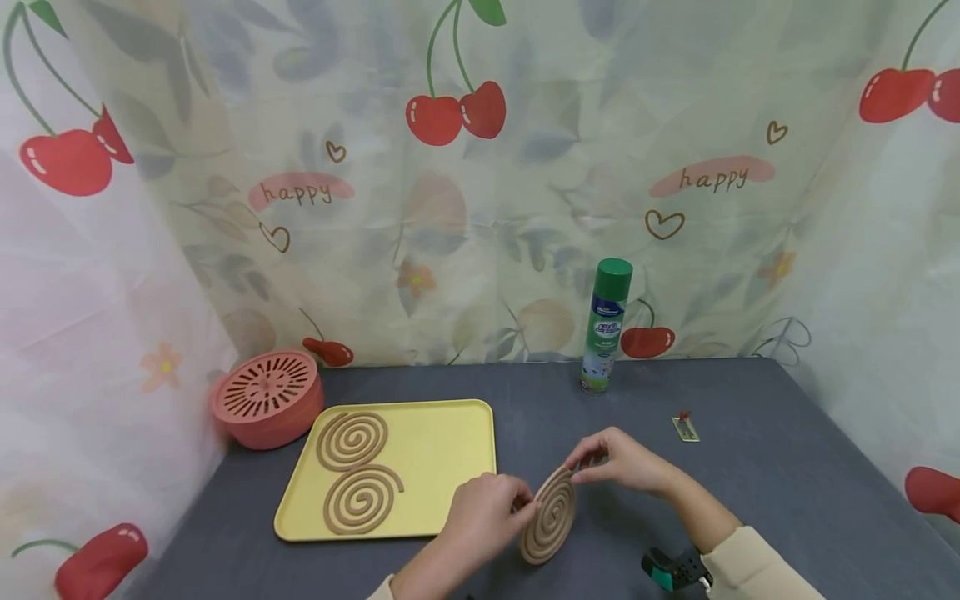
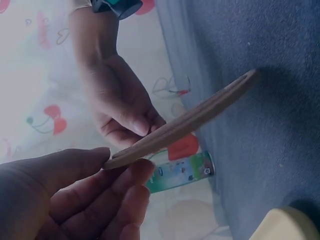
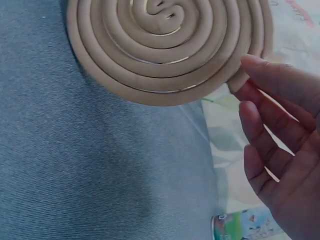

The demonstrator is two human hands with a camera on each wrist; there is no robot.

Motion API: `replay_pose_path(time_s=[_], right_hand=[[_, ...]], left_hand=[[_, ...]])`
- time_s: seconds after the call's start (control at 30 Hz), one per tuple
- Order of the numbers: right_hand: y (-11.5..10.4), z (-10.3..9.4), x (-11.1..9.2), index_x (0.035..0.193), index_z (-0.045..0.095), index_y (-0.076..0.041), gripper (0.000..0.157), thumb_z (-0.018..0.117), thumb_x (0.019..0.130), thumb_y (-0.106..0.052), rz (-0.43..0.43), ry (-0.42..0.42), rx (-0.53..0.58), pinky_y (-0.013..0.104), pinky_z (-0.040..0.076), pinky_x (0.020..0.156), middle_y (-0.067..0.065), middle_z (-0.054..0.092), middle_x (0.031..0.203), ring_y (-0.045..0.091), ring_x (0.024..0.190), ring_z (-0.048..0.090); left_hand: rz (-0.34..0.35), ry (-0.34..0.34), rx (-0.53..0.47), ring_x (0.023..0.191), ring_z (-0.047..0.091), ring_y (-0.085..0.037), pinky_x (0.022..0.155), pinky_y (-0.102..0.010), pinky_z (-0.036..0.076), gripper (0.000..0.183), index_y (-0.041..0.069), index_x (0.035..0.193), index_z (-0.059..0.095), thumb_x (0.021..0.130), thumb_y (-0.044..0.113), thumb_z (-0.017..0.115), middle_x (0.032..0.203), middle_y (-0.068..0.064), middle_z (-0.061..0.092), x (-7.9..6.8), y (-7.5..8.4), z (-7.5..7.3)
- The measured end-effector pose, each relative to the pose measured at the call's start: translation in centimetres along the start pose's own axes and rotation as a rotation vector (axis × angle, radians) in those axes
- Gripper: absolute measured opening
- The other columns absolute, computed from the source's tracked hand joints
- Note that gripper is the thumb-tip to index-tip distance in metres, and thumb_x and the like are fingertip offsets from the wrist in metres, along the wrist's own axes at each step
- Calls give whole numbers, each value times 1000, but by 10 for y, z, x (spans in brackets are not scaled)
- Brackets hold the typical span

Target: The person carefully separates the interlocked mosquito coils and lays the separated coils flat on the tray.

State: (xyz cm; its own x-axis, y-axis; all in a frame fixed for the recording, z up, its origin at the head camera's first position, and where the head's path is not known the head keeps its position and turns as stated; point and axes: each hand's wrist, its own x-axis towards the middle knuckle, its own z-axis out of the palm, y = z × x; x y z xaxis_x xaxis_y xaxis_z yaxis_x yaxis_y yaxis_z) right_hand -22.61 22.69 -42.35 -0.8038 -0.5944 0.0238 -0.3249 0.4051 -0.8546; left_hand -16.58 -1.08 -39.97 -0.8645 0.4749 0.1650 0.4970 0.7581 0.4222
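Observation:
Between my two hands a brown mosquito coil (image 1: 551,518) is held up on edge, tilted, over the dark table. My left hand (image 1: 491,514) pinches its near-left rim between thumb and fingers, as the left wrist view shows for the coil (image 2: 185,122). With thumb and fingertips my right hand (image 1: 624,461) grips the upper rim; in the right wrist view the coil (image 3: 165,75) faces the camera, its spiral arms still nested together. Two separate spirals, one far coil (image 1: 352,442) and one near coil (image 1: 360,500), lie flat on the left side of a yellow tray (image 1: 442,467).
A pink round box with a slotted lid (image 1: 266,400) stands behind the tray's left. At the back is a green spray can (image 1: 606,325). A small metal stand (image 1: 685,427) lies to the right on the dark table (image 1: 750,483). Printed curtains (image 1: 495,250) enclose the table.

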Motion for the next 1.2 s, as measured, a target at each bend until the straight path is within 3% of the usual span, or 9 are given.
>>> replay_pose_path(time_s=[0.37, 0.57, 0.9, 1.2], right_hand=[[4, 2, -2, 90, 70, -4, 16, 68, 84, -18, -56, 2, 8, 28, 50, 71, 10, 69, 88, 5, 78, 61], [4, 2, -4, 88, 70, -4, 14, 68, 84, -17, -89, -5, 7, 27, 50, 72, 10, 69, 88, 4, 79, 61], [7, 3, -6, 87, 69, -2, 13, 69, 83, -15, -135, 5, 32, 29, 49, 75, 13, 68, 90, 5, 83, 61], [10, 3, -5, 90, 69, 1, 16, 68, 83, -13, -173, -13, 83, 30, 50, 77, 15, 67, 94, 6, 87, 61]], left_hand=[[96, 153, 121, 53, 53, 3, 47, -14, 34, 12, 22, 70, 73, 80, 26, 68, 63, 15, 65, -7, 0, 8], [105, 159, 127, 52, 52, 3, 47, -14, 34, 13, 22, 69, 73, 80, 26, 68, 62, 14, 64, -10, 0, 10], [124, 251, 140, 55, 55, 1, 47, -14, 35, 10, 23, 68, 73, 78, 24, 69, 63, 14, 66, -15, -1, 15], [167, 284, 165, 52, 51, 2, 47, -14, 34, 10, 22, 69, 73, 78, 24, 70, 60, 13, 63, -19, 1, 15]])
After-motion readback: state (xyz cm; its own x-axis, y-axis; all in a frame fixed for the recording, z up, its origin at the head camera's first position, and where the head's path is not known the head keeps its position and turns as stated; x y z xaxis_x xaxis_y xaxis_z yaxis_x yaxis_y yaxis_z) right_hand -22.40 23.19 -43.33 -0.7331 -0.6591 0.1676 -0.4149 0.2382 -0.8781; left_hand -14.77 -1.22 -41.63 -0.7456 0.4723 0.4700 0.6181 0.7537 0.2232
